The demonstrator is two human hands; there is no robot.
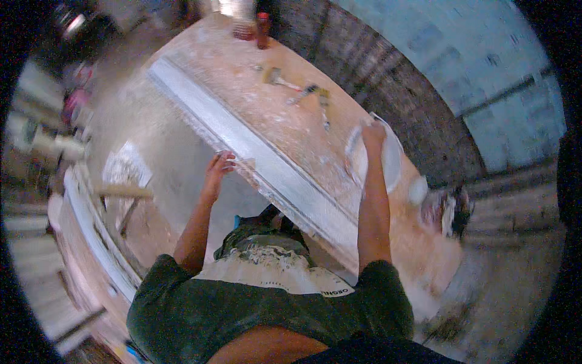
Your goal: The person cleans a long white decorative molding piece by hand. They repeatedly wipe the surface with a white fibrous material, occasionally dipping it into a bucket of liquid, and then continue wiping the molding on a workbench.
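A long white moulding (242,142) with ridged edges lies slantwise along the near side of the wooden table. At its near edge is my left hand (219,170), fingers loosely bent and apart; blur hides whether it touches the piece. My right hand (374,130) reaches over a round white bucket (394,161) on the table's right part. Its fingers are closed, and what they hold is hidden. Pale material shows inside the bucket.
Several brushes or similar small tools (297,88) lie on the table (291,130), which has white smears. A red bottle (262,30) stands at the far end. Another long white piece (100,224) rests at the left. A dark slatted wall (388,73) runs behind the table.
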